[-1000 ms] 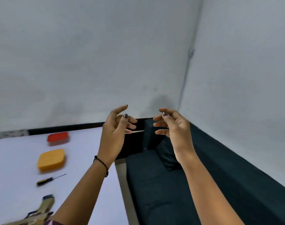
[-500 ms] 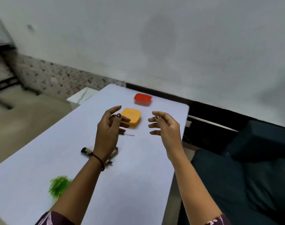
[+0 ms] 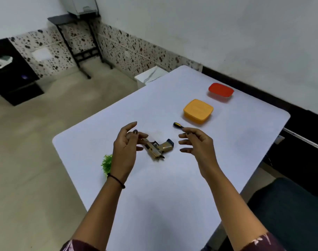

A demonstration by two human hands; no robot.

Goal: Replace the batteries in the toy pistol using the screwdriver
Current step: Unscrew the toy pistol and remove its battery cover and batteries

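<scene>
White bench (image 3: 172, 205), open nearside; toy pistol (image 3: 159, 148), previously behind my wrist, lies between left grip (image 3: 124, 151) and right grip (image 3: 199, 147), both slack.

tan toy pistol (image 3: 159, 148) | orange box (image 3: 198, 110) | red box (image 3: 221, 90) | white table (image 3: 172, 205)

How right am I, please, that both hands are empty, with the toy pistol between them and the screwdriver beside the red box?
The head view shows the screwdriver beside the yellow box, not the red box. The left hand and right hand are empty, the toy pistol between them.
</scene>
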